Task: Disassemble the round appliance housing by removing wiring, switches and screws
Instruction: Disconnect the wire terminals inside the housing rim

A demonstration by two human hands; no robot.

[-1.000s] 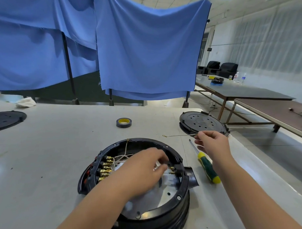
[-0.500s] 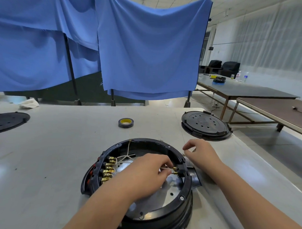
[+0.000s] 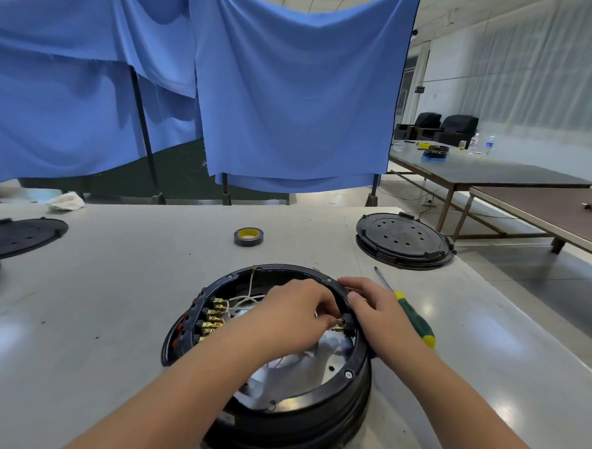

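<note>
A round black appliance housing lies open on the grey table, near the front. Inside it, a row of brass terminals lines the left wall and white wires run across. My left hand reaches into the housing and pinches a small brass connector at the right inner wall. My right hand rests over the right rim, its fingers curled on the rim beside that connector. What sits under the hands is hidden.
A green and yellow screwdriver lies just right of the housing. A roll of black tape stands behind it. Black round covers lie at the back right and far left. The table's right edge is close.
My right hand put down a thin wire it held out to the right and came in onto the housing's right rim. My left hand stayed at the connector.
</note>
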